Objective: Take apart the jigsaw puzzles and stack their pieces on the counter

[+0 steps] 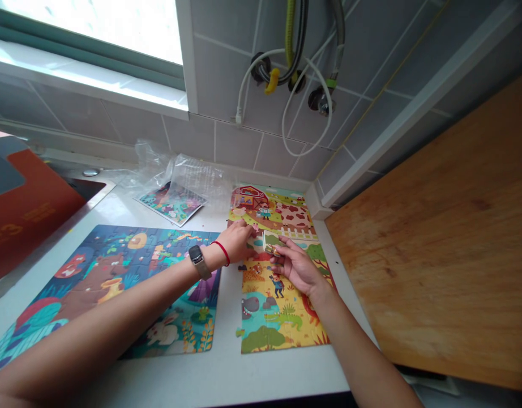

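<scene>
My right hand [301,266] is closed around a small stack of puzzle pieces [270,242], gripped between thumb and fingers above a jigsaw puzzle. The lower part of that puzzle [282,309] shows a yellow savanna scene with a crocodile and a hippo; at its far end lies a farm scene [265,207] with a barn and a cow. Where the two scenes meet, my left hand [239,241] reaches down with bent fingers at the left edge. Whatever its fingertips hold is hidden. A greenish puzzle piece [240,332] juts out at the lower left edge.
Left of it lies a dark blue animal puzzle [159,266], partly under my left forearm. Behind are a picture card [172,204] and clear plastic wrapping [193,173]. An orange box [27,209] stands far left, a wooden board [439,238] at right. Hoses [303,34] hang on the tiled wall.
</scene>
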The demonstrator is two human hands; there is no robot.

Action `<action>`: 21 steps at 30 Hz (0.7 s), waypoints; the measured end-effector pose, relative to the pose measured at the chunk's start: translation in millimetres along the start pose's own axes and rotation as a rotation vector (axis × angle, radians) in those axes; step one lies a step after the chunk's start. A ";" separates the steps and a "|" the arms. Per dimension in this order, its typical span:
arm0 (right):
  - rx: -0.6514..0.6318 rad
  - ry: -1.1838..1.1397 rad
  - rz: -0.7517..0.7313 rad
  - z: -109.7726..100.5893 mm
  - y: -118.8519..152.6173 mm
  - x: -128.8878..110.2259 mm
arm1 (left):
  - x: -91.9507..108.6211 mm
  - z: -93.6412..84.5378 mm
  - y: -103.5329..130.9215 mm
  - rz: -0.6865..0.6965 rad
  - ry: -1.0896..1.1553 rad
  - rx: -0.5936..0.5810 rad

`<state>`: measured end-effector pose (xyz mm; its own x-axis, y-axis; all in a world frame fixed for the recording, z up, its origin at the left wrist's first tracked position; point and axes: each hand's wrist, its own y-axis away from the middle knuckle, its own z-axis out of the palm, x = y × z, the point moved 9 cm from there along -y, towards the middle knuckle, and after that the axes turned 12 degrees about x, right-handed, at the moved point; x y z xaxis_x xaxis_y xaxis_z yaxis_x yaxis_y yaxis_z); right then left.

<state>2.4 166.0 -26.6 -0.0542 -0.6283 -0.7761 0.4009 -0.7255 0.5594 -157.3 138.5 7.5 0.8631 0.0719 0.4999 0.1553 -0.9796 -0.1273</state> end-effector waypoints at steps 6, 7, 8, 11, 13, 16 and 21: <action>-0.016 -0.003 -0.006 -1.5 3.2 -0.1 | -0.4 -0.7 2.7 -0.035 -0.006 0.015; -0.018 -0.010 -0.010 -1.2 3.4 -0.9 | -0.1 -1.0 2.7 -0.034 -0.006 0.016; -0.020 -0.016 -0.012 -0.9 3.5 -1.5 | 0.3 -1.3 2.5 -0.030 -0.004 0.019; -0.022 -0.023 -0.015 0.1 3.4 -2.6 | 0.7 -3.8 1.6 -0.021 -0.001 0.047; -0.022 -0.027 -0.015 0.6 3.2 -2.7 | 1.0 -6.1 1.3 -0.014 0.008 0.072; -0.015 -0.027 -0.007 1.4 3.5 -1.4 | 1.9 -6.4 1.0 0.005 0.046 0.073; 0.036 -0.089 -0.006 2.4 4.9 -2.3 | -2.4 -0.8 -1.4 0.010 0.091 0.036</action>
<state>2.3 163.2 -21.4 -0.1380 -0.6450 -0.7517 0.3671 -0.7382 0.5660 -160.0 139.5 7.1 0.8180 0.0430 0.5736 0.1655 -0.9727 -0.1630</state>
